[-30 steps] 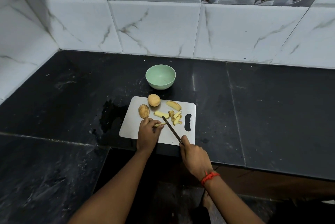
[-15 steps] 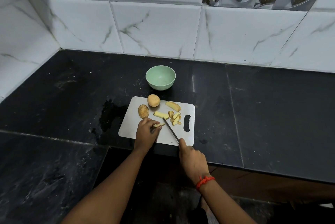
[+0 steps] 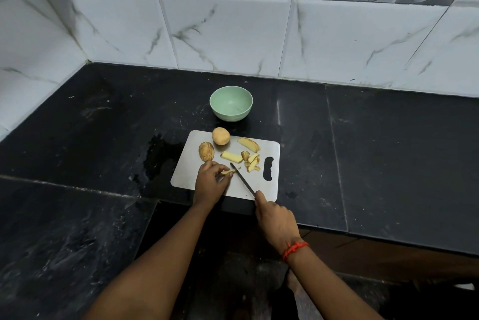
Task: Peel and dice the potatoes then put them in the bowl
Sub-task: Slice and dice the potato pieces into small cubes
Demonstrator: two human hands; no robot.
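Note:
A grey cutting board (image 3: 189, 172) lies on the black counter. On it sit a round whole potato (image 3: 220, 135), a partly peeled potato (image 3: 206, 151), a long wedge (image 3: 248, 144), a peeled strip (image 3: 231, 156) and several small cut pieces (image 3: 252, 161). My left hand (image 3: 210, 182) pins a thin potato strip (image 3: 228, 172) to the board with its fingertips. My right hand (image 3: 274, 221) grips the handle of a knife (image 3: 242, 179), whose blade tip rests against that strip. An empty green bowl (image 3: 231, 103) stands just behind the board.
A wet patch (image 3: 158, 156) darkens the counter left of the board. White marble tiles (image 3: 233, 34) wall the back and left side. The counter's front edge (image 3: 337, 234) runs just under my right hand, with a lower dark slab (image 3: 64, 242) at the near left.
The hands and knife have stayed almost in place at the strip; the blade has shifted slightly along it. The view has tilted a little.

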